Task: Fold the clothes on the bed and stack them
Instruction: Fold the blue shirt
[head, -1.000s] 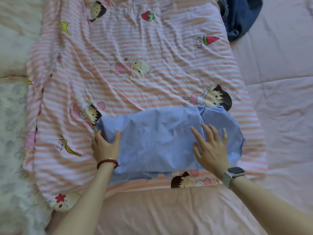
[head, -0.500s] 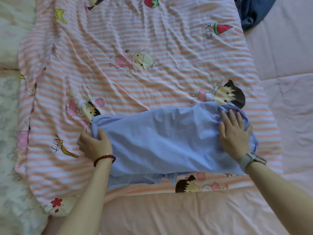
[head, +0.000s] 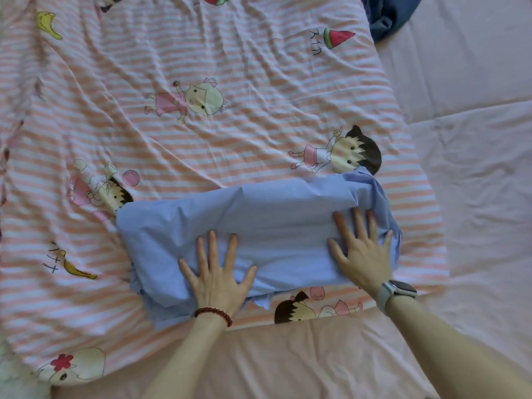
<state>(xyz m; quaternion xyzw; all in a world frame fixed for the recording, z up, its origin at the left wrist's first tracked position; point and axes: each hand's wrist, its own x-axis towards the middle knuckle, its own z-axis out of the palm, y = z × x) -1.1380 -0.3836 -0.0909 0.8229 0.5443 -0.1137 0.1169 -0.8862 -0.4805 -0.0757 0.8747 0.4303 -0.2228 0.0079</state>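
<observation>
A light blue garment (head: pixel 273 220) lies folded into a wide band on the pink striped cartoon blanket (head: pixel 230 82). My left hand (head: pixel 217 275), with a red bead bracelet on the wrist, presses flat on the garment's near middle, fingers spread. My right hand (head: pixel 361 251), with a watch on the wrist, lies flat on the garment's right end, fingers straight. The right end of the cloth is bunched up beyond my fingers.
A dark blue garment (head: pixel 385 15) lies crumpled at the top right edge of the blanket. Plain pink bedsheet (head: pixel 475 168) stretches to the right and along the near edge. A pale patterned cover shows at the bottom left corner.
My left hand let go of the garment's left edge and moved right onto its middle, now flat. My right hand stayed on the right end, pressing.
</observation>
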